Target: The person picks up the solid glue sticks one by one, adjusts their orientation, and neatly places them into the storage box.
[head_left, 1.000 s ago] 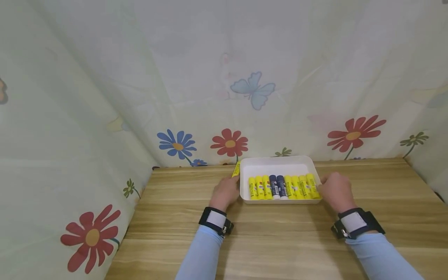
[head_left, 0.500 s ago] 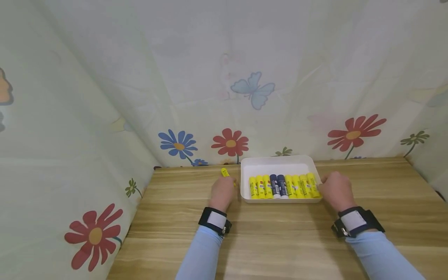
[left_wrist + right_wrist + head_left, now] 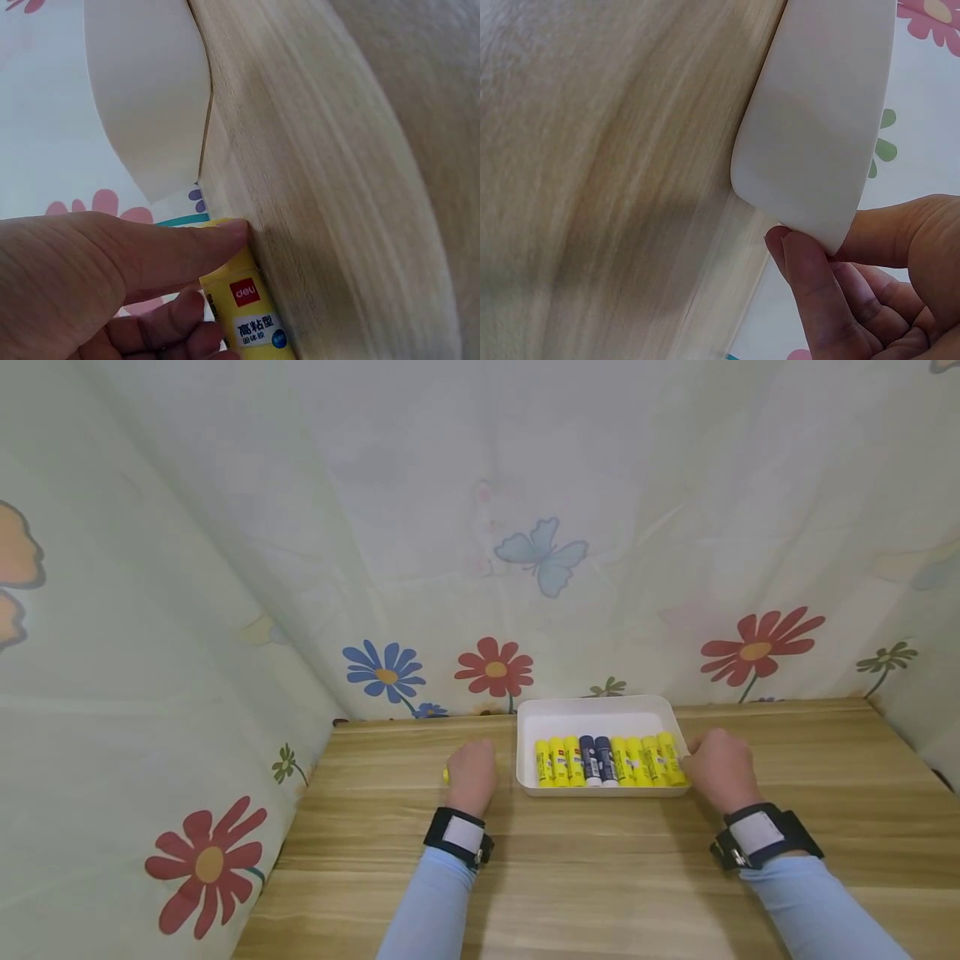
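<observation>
My left hand (image 3: 472, 777) holds a yellow glue stick (image 3: 244, 300) low over the wooden table, to the left of the tray. In the left wrist view the thumb presses its upper end and the label faces the camera; from the head view only its yellow tip shows past the hand. My right hand (image 3: 722, 768) pinches the right side wall of the white tray (image 3: 592, 714), fingers outside and thumb at the rim. Inside the tray lies a row of several yellow glue sticks (image 3: 558, 762) with two dark blue glue sticks (image 3: 589, 760) in the middle.
A wood-grain table (image 3: 585, 877) carries the tray close to its back edge. Behind and at both sides hangs a pale curtain (image 3: 420, 527) printed with flowers and butterflies, meeting the table's edges.
My left hand has drawn away from the tray's left side, and the glue stick in it has swung from pointing backward to pointing left. The right hand and the tray have stayed put.
</observation>
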Action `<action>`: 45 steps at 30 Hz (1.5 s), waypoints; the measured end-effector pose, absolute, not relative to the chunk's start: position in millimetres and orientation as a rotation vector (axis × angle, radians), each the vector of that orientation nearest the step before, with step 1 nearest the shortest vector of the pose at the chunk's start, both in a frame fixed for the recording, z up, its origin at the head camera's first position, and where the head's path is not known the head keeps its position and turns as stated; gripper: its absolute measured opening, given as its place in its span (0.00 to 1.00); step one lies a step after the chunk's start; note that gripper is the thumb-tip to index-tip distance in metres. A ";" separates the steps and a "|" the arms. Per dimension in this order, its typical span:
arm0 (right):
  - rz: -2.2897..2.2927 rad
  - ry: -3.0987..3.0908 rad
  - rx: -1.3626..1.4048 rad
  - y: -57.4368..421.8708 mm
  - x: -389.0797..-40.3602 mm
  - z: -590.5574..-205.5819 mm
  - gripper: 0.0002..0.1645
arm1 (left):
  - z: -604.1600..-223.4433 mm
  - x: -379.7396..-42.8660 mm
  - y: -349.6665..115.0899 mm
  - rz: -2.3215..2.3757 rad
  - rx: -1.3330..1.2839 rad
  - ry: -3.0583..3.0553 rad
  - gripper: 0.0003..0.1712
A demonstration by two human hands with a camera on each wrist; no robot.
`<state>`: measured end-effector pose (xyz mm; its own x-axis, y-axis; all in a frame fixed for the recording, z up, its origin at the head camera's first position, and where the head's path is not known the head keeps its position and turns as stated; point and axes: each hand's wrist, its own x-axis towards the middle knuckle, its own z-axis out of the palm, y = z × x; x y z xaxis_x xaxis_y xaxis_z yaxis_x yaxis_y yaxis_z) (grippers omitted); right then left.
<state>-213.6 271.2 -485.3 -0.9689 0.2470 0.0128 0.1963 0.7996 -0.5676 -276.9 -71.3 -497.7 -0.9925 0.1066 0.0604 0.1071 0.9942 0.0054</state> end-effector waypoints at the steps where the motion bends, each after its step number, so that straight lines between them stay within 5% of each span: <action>1: 0.901 -2.898 -0.356 271.0 -214.0 -485.6 0.14 | -498.1 -276.6 -72.4 -0.022 -0.160 -3.072 0.05; 6: 0.894 -2.897 -0.346 270.6 -215.4 -487.1 0.14 | -498.9 -274.1 -77.6 -0.007 -0.155 -3.002 0.05; 12: 0.899 -2.912 -0.379 271.5 -214.9 -486.9 0.16 | -480.5 -272.2 -77.3 -0.103 -0.156 -2.897 0.17; 19: 0.895 -2.917 -0.381 272.0 -214.5 -485.6 0.18 | -442.4 -262.4 -67.1 -0.806 -0.223 -2.684 0.22; 27: 0.885 -2.905 -0.373 273.2 -214.3 -485.9 0.15 | -420.0 -252.1 -54.6 -1.408 -0.331 -2.400 0.17; 45: 0.908 -2.900 -0.392 274.9 -215.8 -489.4 0.17 | -464.1 -257.5 -29.0 -1.338 -0.254 -2.561 0.23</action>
